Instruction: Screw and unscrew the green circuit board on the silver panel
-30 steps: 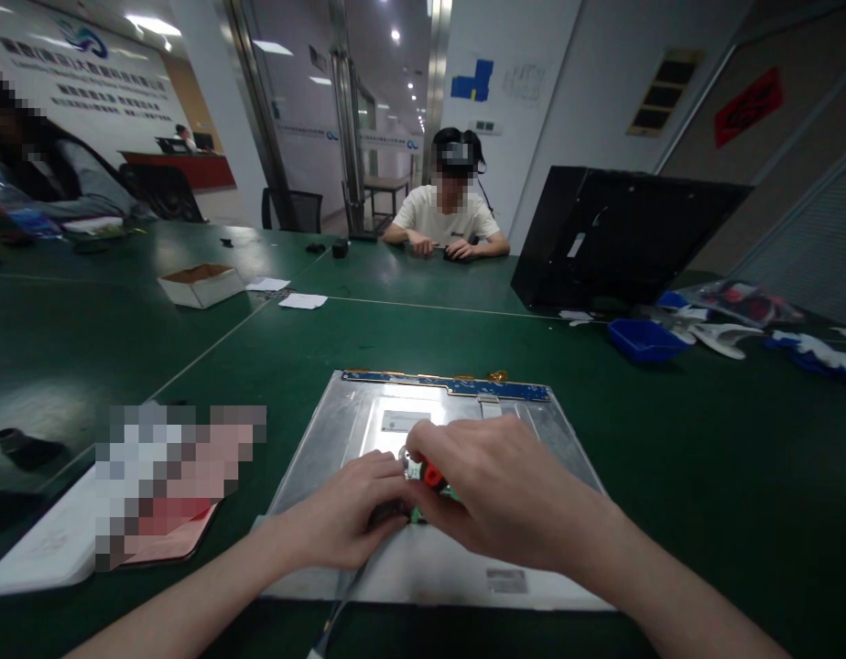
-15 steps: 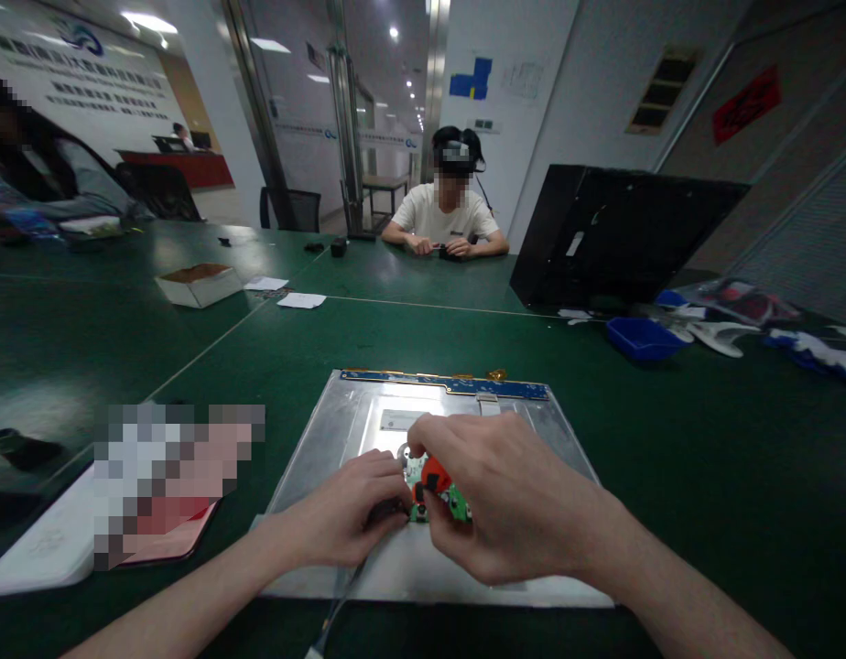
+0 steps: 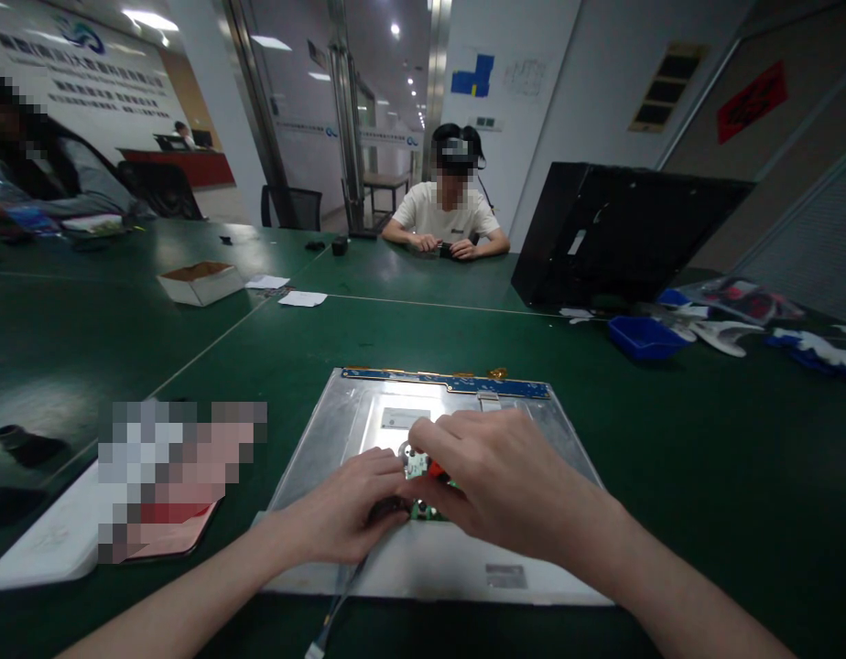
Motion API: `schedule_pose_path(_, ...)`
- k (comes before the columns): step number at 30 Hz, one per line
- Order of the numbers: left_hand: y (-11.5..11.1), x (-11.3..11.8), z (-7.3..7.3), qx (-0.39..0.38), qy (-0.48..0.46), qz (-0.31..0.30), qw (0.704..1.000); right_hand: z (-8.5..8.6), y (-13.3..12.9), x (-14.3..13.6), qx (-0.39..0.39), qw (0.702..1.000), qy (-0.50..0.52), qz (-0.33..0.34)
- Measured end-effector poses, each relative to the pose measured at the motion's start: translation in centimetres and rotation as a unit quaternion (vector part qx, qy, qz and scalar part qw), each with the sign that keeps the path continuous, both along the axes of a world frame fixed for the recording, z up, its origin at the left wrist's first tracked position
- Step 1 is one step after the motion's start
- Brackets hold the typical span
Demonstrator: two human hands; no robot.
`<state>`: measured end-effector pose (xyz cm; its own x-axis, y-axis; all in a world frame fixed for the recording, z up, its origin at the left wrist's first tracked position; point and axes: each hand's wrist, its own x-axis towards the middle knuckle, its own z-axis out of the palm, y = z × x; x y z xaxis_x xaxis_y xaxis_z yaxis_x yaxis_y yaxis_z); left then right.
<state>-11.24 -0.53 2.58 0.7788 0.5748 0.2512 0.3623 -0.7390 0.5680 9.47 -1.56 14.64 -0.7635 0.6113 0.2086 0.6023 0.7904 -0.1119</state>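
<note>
A flat metal-backed display panel [image 3: 327,458] lies before me with a small green circuit board [image 3: 423,509] at its middle. My left hand [image 3: 358,503] is closed at the board's left edge, its curled fingertips pressed against it. A thin cable [image 3: 337,609] runs from beneath this hand toward me, ending in a white connector. Over the board, my right hand [image 3: 492,476] is closed around a red-and-black screwdriver [image 3: 435,469]; only a bit of its red handle shows, and its tip is hidden.
A pinkish phone [image 3: 182,540] and a white object [image 3: 48,531] lie to the left. Farther back are an open box [image 3: 201,286], a blue tray [image 3: 644,339] and a large black monitor casing [image 3: 622,238]. A person [image 3: 445,210] sits across the green table [image 3: 409,320].
My right fingers have shifted round the screwdriver, thumb now across its front, hiding most of the red handle. My left hand has stayed in place.
</note>
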Motion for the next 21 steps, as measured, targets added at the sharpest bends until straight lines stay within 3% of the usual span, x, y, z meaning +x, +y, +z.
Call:
schedule_pose_path(6,-0.02,-0.09,0.23,-0.017,0.004,0.002,1.0,0.16,-0.04,0.09,-0.053,0.998,0.028,0.037)
schedule_pose_path(11,-0.05,0.02,0.26,-0.021,-0.002,0.0,1.0,0.02,0.05,-0.02,-0.026,1.0,0.001,0.0)
schedule_pose_path(17,-0.05,0.04,0.0,-0.01,-0.004,0.0,1.0,0.09,0.01,0.06,-0.047,0.998,0.022,0.031)
schedule_pose_path(21,-0.09,-0.02,-0.04,-0.004,0.0,0.0,1.0,-0.02,0.06,0.03,-0.035,0.999,0.013,0.009)
